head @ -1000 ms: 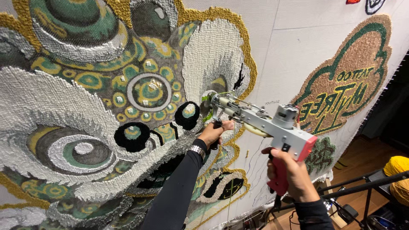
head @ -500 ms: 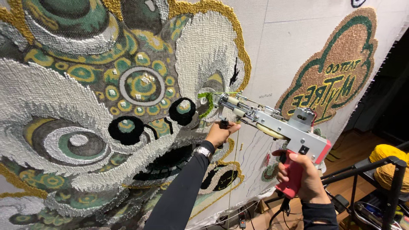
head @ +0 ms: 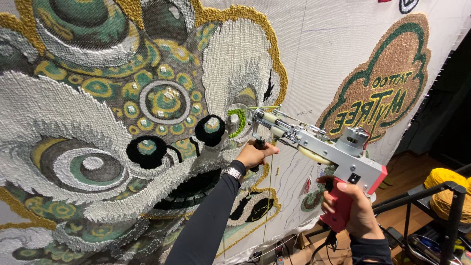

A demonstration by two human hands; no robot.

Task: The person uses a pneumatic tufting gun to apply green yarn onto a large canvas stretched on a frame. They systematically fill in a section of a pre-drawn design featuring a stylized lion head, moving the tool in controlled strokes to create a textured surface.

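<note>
While both hands stay clamped on the tufting gun [head: 314,142], left hand [head: 255,154] on front grip, right hand [head: 355,213] on red handle | gun shifted slightly right along backing cloth [head: 314,54] | needle held at green patch [head: 239,121], frame centre.

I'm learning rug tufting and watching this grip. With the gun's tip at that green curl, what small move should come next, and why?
Probably ease the tufting gun along the green curl, tip kept against the cloth. The curl looks only partly filled, the left hand grips the front handle, and the right hand holds the red grip.
</note>
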